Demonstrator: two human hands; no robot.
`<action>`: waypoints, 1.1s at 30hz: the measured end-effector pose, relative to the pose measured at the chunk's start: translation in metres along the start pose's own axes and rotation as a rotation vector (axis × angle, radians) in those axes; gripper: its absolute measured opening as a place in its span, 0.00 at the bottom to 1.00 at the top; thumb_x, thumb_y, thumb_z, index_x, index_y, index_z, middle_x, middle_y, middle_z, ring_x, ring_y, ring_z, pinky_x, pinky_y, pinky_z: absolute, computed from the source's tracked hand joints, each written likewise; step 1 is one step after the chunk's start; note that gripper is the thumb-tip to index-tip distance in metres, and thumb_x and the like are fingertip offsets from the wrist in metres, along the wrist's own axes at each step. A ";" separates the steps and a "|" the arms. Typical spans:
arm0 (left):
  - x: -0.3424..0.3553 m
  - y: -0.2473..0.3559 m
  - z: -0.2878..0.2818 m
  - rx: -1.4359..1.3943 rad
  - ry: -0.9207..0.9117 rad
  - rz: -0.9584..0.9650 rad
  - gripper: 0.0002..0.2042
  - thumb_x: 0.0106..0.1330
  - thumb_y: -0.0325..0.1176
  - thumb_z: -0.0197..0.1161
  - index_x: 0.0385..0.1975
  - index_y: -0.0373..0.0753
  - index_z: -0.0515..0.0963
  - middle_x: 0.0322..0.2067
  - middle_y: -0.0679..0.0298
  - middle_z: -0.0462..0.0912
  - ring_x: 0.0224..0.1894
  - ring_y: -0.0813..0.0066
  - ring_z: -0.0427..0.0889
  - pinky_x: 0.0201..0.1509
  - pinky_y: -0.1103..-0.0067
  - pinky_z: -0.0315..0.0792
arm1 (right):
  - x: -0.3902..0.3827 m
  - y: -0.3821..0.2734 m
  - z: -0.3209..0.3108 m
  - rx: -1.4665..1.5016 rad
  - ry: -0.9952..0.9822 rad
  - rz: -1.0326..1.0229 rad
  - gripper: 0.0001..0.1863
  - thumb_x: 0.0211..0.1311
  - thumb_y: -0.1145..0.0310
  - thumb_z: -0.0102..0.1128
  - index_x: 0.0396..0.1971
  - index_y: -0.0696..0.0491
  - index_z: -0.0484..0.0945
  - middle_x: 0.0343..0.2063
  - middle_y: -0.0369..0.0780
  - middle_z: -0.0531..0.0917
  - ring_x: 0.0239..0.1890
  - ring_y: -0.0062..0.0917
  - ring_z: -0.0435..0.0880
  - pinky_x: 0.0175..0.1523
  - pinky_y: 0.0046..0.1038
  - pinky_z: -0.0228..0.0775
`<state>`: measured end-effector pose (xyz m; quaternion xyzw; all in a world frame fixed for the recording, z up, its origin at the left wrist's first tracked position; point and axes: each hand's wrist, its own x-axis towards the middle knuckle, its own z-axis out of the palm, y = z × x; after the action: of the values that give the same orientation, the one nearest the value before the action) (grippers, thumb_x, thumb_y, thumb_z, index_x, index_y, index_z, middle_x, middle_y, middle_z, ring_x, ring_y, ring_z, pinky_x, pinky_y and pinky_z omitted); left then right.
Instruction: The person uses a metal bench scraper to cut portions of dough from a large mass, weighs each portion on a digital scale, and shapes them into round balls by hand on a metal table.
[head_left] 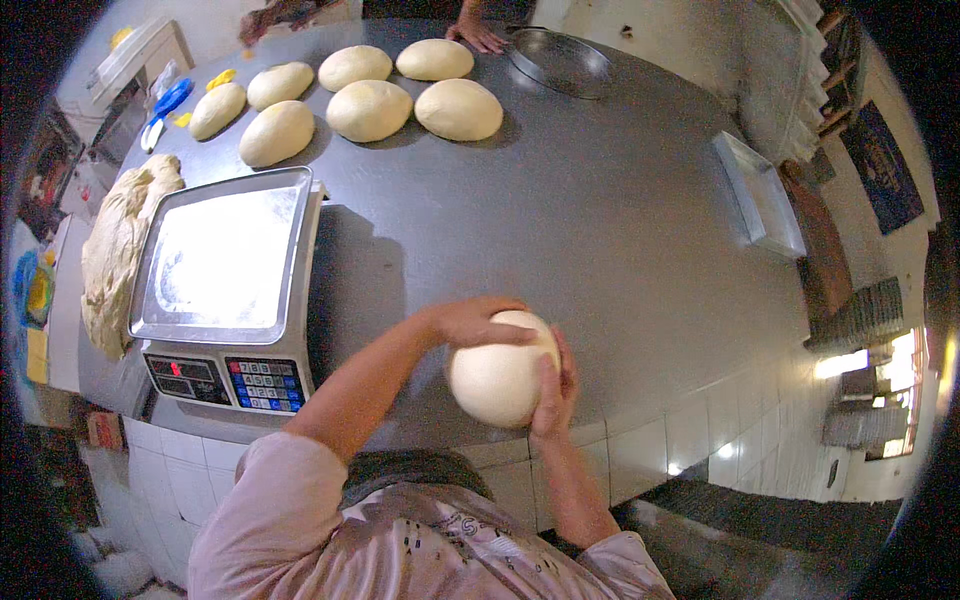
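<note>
Between my two hands, near the front edge of the grey table (pixel 620 250), is a smooth round dough ball (pixel 495 385). My left hand (pixel 480 322) curves over its far upper side, the thumb lying across the top. Against its right side presses my right hand (pixel 556 390), thumb up and fingers wrapped behind. The ball hides part of the fingers. To the left of my left forearm stands a digital scale (pixel 222 375) with a bare, shiny metal pan (pixel 225 255). Several dough balls (pixel 368 110) sit in two rows at the far side of the table.
A large dough mass (pixel 118 250) lies left of the scale. At the back right is a round dark pan (pixel 560 62), with another person's hand (pixel 480 35) beside it. A rectangular metal tin (pixel 757 195) rests by the right edge. Blue and yellow items (pixel 173 97) lie far left.
</note>
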<state>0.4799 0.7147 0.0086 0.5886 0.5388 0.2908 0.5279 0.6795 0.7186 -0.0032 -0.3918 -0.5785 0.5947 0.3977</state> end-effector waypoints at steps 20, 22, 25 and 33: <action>-0.010 0.016 0.037 -0.043 0.293 -0.181 0.32 0.57 0.62 0.58 0.52 0.42 0.74 0.50 0.56 0.77 0.50 0.63 0.76 0.55 0.70 0.68 | 0.020 0.011 -0.028 -0.142 -0.189 -0.161 0.27 0.68 0.56 0.42 0.60 0.56 0.64 0.60 0.45 0.66 0.62 0.34 0.63 0.67 0.35 0.52; -0.008 0.028 0.042 -0.162 0.254 -0.214 0.32 0.57 0.63 0.57 0.52 0.42 0.75 0.52 0.53 0.75 0.53 0.59 0.75 0.58 0.68 0.67 | 0.001 0.011 -0.033 -0.083 -0.110 -0.188 0.27 0.68 0.56 0.41 0.59 0.58 0.65 0.60 0.45 0.67 0.60 0.33 0.65 0.66 0.34 0.54; -0.006 0.002 0.039 0.550 0.713 -0.104 0.36 0.55 0.65 0.57 0.57 0.43 0.71 0.54 0.50 0.73 0.55 0.53 0.72 0.60 0.67 0.64 | 0.017 0.022 -0.028 -0.029 -0.130 -0.133 0.26 0.68 0.55 0.42 0.58 0.57 0.66 0.57 0.44 0.69 0.58 0.32 0.68 0.63 0.34 0.58; -0.117 0.037 0.067 -0.754 0.537 -0.170 0.38 0.55 0.55 0.65 0.57 0.31 0.65 0.49 0.51 0.76 0.48 0.64 0.77 0.52 0.70 0.71 | -0.030 -0.035 0.030 0.060 -0.094 -0.069 0.29 0.61 0.47 0.48 0.54 0.54 0.71 0.58 0.46 0.65 0.61 0.36 0.61 0.64 0.41 0.55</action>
<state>0.5237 0.5892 0.0517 0.2137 0.5593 0.5639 0.5688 0.6632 0.6803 0.0324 -0.3313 -0.5916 0.6154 0.4018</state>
